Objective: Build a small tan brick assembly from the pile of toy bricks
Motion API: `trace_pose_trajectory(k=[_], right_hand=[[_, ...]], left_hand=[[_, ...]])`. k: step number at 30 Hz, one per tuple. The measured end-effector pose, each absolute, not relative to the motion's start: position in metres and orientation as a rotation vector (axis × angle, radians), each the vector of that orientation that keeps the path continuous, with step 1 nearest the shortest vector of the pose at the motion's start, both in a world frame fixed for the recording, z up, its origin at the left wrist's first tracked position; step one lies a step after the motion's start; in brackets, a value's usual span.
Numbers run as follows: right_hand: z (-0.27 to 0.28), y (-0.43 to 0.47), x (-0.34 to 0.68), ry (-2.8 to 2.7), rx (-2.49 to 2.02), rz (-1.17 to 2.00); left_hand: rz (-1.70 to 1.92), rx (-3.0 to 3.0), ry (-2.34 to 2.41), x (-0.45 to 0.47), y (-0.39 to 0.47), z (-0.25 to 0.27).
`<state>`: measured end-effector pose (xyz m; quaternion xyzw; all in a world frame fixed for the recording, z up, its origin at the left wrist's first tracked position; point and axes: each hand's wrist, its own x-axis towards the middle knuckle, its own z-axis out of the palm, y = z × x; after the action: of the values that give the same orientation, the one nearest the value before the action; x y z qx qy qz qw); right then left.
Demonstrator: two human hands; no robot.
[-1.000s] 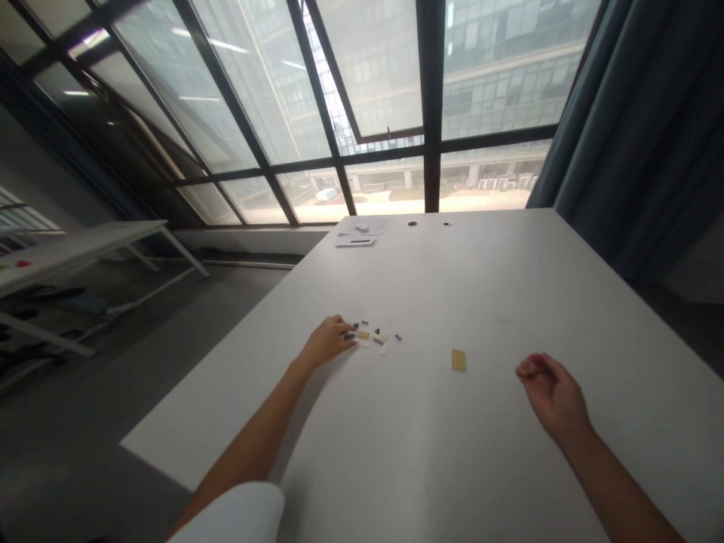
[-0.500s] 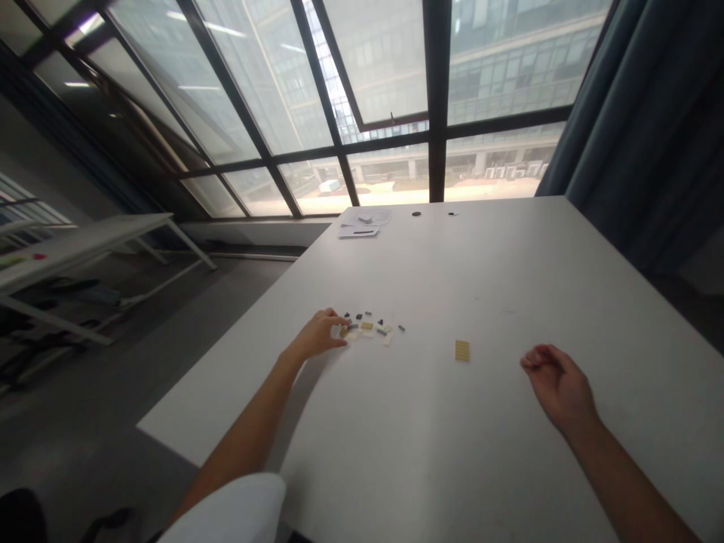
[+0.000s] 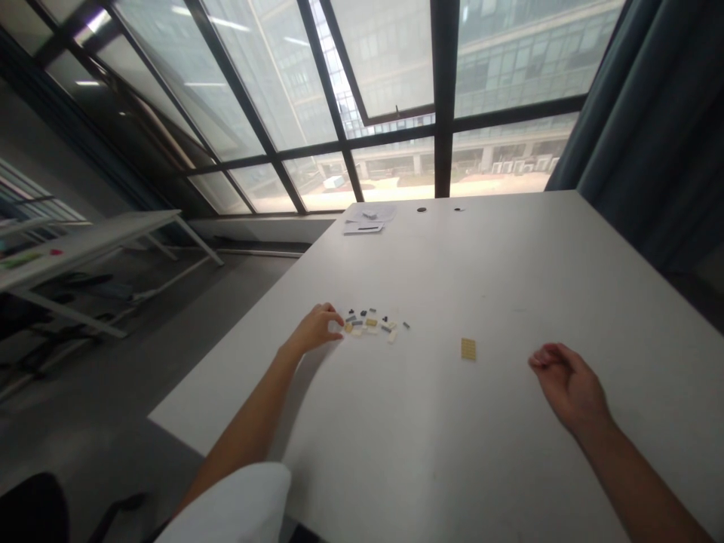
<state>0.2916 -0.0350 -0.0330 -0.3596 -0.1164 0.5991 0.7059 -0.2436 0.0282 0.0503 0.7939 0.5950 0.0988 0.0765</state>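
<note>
My left hand [image 3: 317, 329] is at the left end of a loose group of small building bricks on the white table. Its thumb and fingers are apart, with a tan brick [image 3: 348, 328] close to the fingertips; whether they touch it I cannot tell. Among the group are another tan brick [image 3: 371, 322], a grey brick [image 3: 386, 328], a white brick [image 3: 392, 338] and a small black piece [image 3: 363, 313]. A flat tan studded plate [image 3: 468, 348] lies apart to the right. Beyond it, my right hand [image 3: 571, 385] rests with curled fingers, and nothing shows in it.
Papers [image 3: 365, 219] with small items on them lie at the far left corner of the white table [image 3: 430, 437]. Two small dark things, one a round disc [image 3: 421, 210], are near the far edge. A second table [image 3: 113, 245] stands to the left.
My left hand has drawn slightly left from the bricks, so more pieces show beside its fingers. My right hand keeps its curled pose. The whole view has shifted a little.
</note>
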Motion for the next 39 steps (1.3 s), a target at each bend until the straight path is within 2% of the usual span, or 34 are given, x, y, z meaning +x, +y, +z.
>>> trace_pose_trajectory(k=[16, 25, 30, 35, 39], right_hand=[[-0.034, -0.034, 0.292, -0.261, -0.792, 1.354], [-0.033, -0.033, 0.291, -0.311, -0.788, 1.336], [-0.030, -0.034, 0.290, -0.319, -0.783, 1.333], [-0.030, -0.038, 0.283, -0.418, -0.794, 1.177], [-0.030, -0.047, 0.269, -0.786, -1.044, 0.911]], left_hand=[[0.297, 2.418, 1.548, -0.222, 0.028, 0.045], [0.330, 2.447, 1.620, -0.216, 0.025, 0.029], [0.506, 2.514, 1.537, -0.196, 0.016, 0.051], [0.651, 2.577, 1.327, -0.136, 0.015, 0.077], [0.671, 2.636, 1.087, -0.067, 0.019, 0.068]])
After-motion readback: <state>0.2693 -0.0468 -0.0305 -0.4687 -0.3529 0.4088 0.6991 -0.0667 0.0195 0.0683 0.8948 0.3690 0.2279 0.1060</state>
